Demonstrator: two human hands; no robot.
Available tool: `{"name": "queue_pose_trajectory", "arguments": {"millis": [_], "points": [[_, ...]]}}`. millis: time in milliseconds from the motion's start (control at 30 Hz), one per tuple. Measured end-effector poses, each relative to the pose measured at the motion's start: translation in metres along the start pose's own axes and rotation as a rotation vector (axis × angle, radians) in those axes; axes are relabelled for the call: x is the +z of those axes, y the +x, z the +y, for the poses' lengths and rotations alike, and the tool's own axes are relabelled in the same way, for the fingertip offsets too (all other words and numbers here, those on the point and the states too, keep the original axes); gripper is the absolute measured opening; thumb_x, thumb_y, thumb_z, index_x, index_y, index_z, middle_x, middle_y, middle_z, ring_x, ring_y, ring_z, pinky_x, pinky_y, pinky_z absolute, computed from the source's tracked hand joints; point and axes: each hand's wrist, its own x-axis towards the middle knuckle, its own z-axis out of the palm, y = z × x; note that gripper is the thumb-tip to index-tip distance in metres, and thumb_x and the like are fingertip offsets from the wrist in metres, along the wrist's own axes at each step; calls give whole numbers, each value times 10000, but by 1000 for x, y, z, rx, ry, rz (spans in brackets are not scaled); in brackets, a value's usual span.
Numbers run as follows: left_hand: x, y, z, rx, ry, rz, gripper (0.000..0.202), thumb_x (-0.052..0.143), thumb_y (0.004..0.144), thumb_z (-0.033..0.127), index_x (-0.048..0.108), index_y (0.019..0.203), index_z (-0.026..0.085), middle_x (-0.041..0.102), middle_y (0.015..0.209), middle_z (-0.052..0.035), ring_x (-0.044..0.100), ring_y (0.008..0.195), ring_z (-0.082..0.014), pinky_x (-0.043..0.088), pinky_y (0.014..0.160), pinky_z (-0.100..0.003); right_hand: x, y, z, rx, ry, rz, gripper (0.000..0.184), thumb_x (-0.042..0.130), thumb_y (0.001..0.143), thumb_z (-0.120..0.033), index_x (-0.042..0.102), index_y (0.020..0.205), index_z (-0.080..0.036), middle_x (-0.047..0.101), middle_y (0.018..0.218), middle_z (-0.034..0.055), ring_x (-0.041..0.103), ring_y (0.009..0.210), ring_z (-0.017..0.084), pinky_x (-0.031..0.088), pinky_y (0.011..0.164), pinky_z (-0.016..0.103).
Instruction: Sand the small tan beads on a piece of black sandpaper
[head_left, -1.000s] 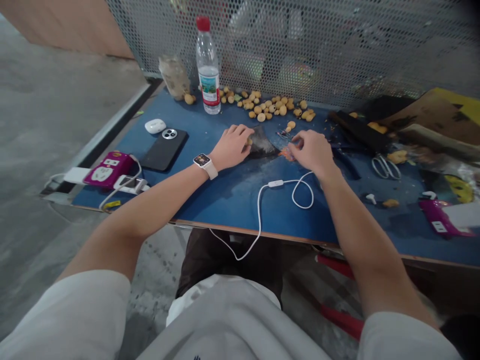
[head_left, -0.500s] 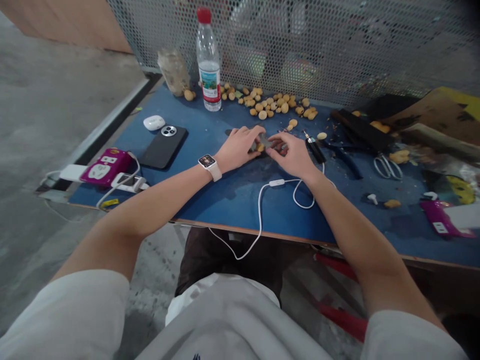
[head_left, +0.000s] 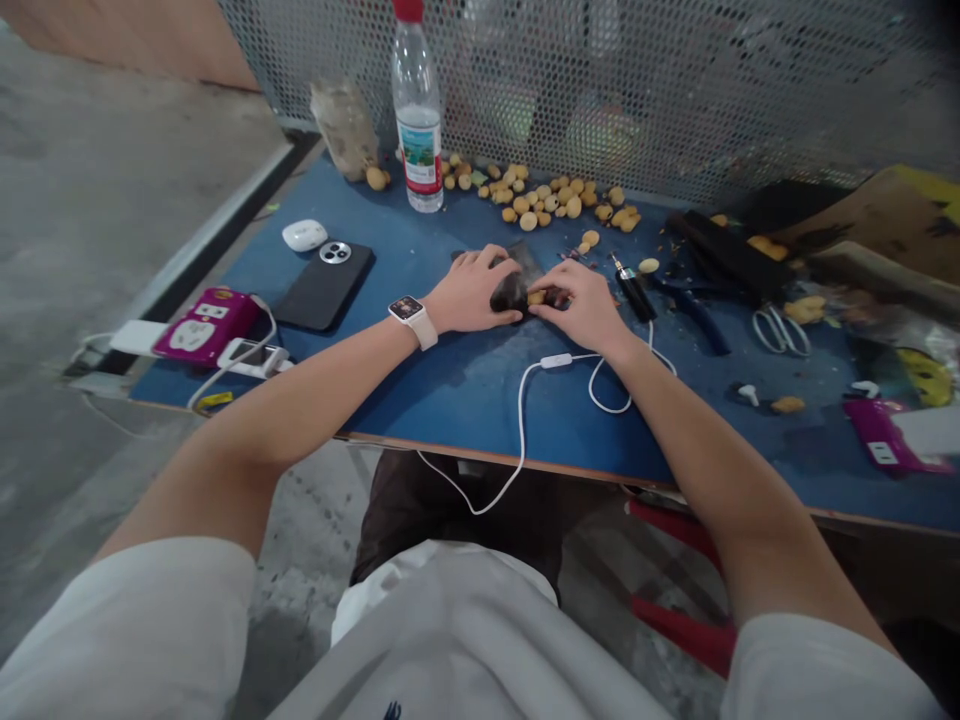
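My right hand (head_left: pixel 581 302) pinches a small tan gourd-like piece (head_left: pixel 535 297) between thumb and fingers. The piece is against or just beside a dark, flat sheet (head_left: pixel 527 262), which looks like sandpaper, on the blue table. Spread over the left part of this sheet, my left hand (head_left: pixel 474 288) rests with fingers apart, its thumb towards me; it wears a watch with a pale strap. The fingers cover part of the sheet, so its full outline is hidden. Right of my right hand lies a black pen-like tool (head_left: pixel 634 290) with a metal tip and a white cable.
Several small tan gourds (head_left: pixel 555 200) lie along the mesh panel, beside a red-capped bottle (head_left: pixel 420 150). A phone (head_left: pixel 324 290), white mouse (head_left: pixel 304 235) and purple power strip (head_left: pixel 206 325) sit at left. Blue-handled pliers (head_left: pixel 697 315) and scissors (head_left: pixel 780 330) lie at right.
My left hand has flattened and spread over the dark sheet, moving slightly left. The tan piece now shows in my right hand's pinch. The view has shifted slightly.
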Motion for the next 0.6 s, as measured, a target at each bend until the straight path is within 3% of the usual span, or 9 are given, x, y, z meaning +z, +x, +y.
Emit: {"name": "queue_pose_trajectory", "arguments": {"millis": [133,233,300,467,600], "points": [[-2,-4,8,-11,48,-21,765,895,1093,742,803,1690,272,627,1859,-244,664,1620,-566,482,1425,-770,-3,-2,-14,32,-14,-14,259,913,1028,-383,1000,1262,-312,921,1358,130,829,986,338,754,966,589],[-2,-8,15,-33,85,-18,772,891,1083,832,848,1636,295,663,1825,-233,614,1638,-583,486,1395,-776,-10,-3,-28,59,-33,-79,249,853,1076,-410,1018,1246,-332,954,1412,129,877,1114,380,763,1074,626],[-2,-11,18,-41,96,-26,798,897,1075,842,840,1658,300,673,1826,-234,586,1660,-590,483,1393,-778,-15,-4,-32,67,-18,-111,245,834,1096,-438,1022,1218,-340,975,1382,117,891,1158,393,764,1108,631],[-2,-14,22,-69,81,-34,834,897,1085,811,803,1734,295,658,1861,-254,550,1699,-613,470,1397,-811,-19,-3,-27,111,52,-120,351,931,1026,-488,1010,1325,-321,973,1313,125,878,1034,369,783,1029,612],[0,-14,24,-97,79,-21,823,888,1097,824,811,1728,302,657,1860,-256,537,1718,-617,443,1422,-835,-17,-1,-25,119,-10,-98,258,951,1015,-452,1013,1226,-316,953,1338,131,854,1008,354,772,1033,612]]}}
